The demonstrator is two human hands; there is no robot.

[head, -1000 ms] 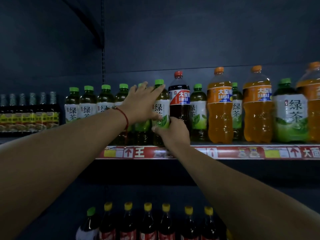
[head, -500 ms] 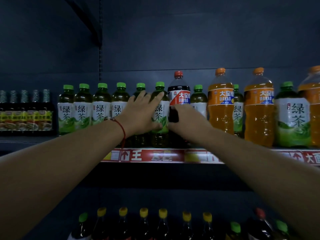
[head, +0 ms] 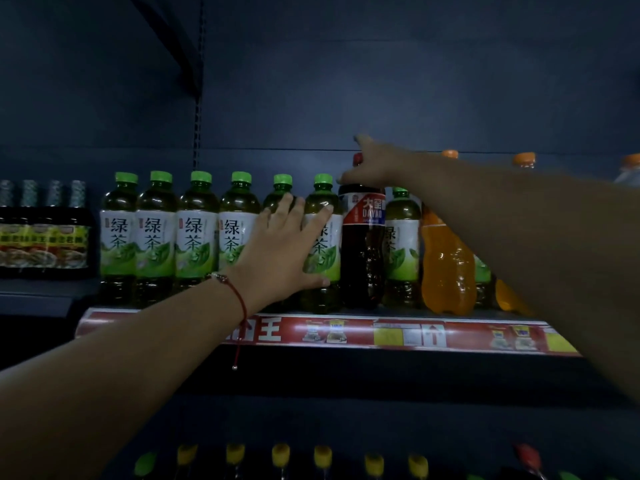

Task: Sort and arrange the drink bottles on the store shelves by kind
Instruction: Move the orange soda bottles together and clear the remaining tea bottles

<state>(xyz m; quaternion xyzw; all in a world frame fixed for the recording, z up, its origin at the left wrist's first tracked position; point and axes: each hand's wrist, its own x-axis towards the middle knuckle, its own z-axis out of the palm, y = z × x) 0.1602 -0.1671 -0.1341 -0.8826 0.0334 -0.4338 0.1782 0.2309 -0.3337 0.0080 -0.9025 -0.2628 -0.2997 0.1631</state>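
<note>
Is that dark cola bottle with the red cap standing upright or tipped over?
Upright. The cola bottle stands on its base on the shelf, cap on top, while the right hand grips its neck.

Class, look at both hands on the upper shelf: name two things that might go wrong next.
1. The right hand holds the cola bottle only by its neck; lifted out, it may swing and topple the tea bottle beside it.
2. The left hand presses flat on the green tea row; a push might tip bottles.

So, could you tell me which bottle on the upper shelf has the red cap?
The dark cola bottle under the right hand; its neighbours have green or orange caps.
</note>
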